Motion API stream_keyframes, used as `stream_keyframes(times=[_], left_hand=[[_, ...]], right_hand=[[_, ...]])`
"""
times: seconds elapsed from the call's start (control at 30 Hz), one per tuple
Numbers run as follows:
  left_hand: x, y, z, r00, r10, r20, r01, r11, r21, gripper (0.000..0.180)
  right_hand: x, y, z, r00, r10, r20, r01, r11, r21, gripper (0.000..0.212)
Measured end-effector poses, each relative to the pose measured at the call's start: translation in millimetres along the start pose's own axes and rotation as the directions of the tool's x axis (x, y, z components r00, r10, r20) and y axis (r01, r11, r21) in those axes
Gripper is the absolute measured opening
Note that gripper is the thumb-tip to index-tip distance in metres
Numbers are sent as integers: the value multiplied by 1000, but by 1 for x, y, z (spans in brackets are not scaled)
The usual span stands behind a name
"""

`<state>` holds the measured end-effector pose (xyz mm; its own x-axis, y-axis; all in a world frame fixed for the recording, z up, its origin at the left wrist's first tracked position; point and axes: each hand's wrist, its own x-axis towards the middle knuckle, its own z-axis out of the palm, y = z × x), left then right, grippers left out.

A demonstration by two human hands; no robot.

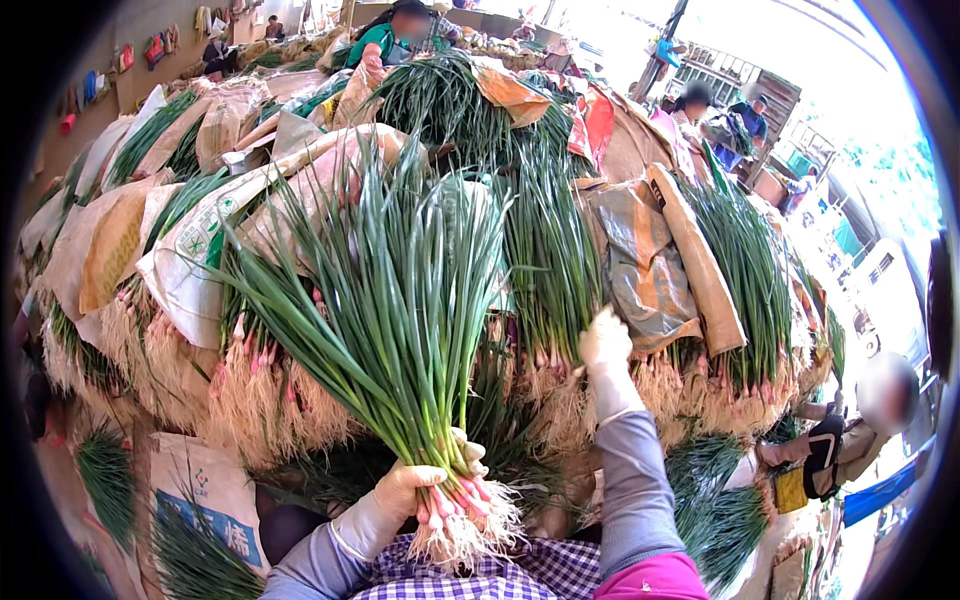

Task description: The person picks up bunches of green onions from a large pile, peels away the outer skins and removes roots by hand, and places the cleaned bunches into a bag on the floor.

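Close to the body, above a checked cloth point(520, 570), the gloved left hand point(405, 490) has its fingers wrapped around a bunch of green onions point(400, 300) near the roots, leaves fanning upward. The gloved right hand point(605, 340) reaches into the stacked onion heap point(550, 250), fingers hidden. One bunch appears gathered; many remain. Sacks point(190, 260) crowd every side, leaving little open room.

The left hand point(405, 490), in a pale glove, grips a bunch of spring onions point(400, 300) just above its pink bulbs and white roots, with the green leaves fanning upward. The right hand point(605, 340), also gloved, reaches up to touch a stacked bundle point(550, 260) in the big pile of onions wrapped in sacks point(180, 270).
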<state>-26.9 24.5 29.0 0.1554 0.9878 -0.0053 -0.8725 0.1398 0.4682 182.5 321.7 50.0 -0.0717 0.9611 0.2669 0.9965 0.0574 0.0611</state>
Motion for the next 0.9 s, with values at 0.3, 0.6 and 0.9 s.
stream_keyframes(times=[0.3, 0.6, 0.9], left_hand=[[-5, 9, -10, 998, -10, 63, 0, 988, 157, 60], [-6, 3, -13, 1000, -22, 2, 22, 997, 76, 72], [0, -3, -9, 988, -155, -7, 153, 964, 218, 62]], right_hand=[[4, 69, -54, 981, -75, -180, 172, 763, 623, 38], [-82, 22, -58, 940, -12, 342, -338, 114, 934, 15], [-200, -51, -51, 829, -343, 443, -441, 88, 893, 18]])
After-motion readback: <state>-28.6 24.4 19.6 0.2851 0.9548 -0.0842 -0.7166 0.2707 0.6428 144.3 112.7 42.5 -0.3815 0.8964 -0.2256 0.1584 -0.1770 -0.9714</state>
